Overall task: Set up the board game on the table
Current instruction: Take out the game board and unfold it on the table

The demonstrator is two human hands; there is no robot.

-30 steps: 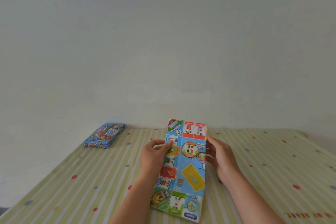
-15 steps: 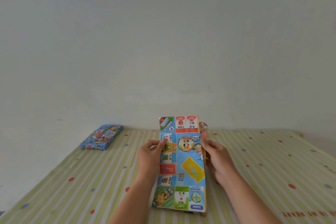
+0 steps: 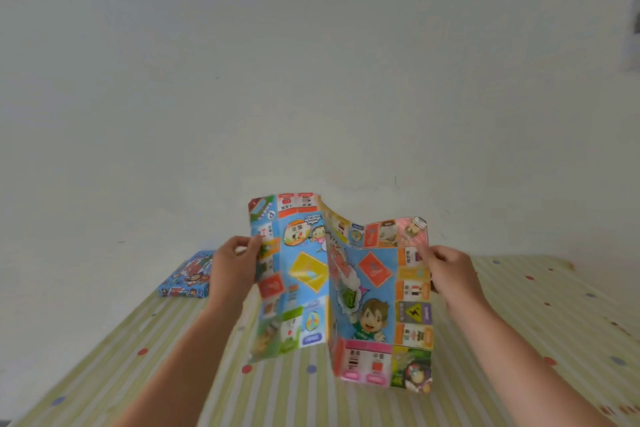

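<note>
While the game board (image 3: 339, 288) is half-unfolded over the tabletop (image 3: 519, 340), my left fingers (image 3: 254, 246) pinch its left edge, right fingers (image 3: 429, 255) its right edge; box (image 3: 185, 276) lies left of board.

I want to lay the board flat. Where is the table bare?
Bare striped tablecloth lies right of the colourful paper game board, out to the table's edge, and left of it, nearer than the blue cardboard box. That box crowds the far-left corner.

There is one board (image 3: 341, 288), one box (image 3: 185, 279), one table (image 3: 519, 340), and two hands: left hand (image 3: 235, 263), right hand (image 3: 450, 269).
</note>
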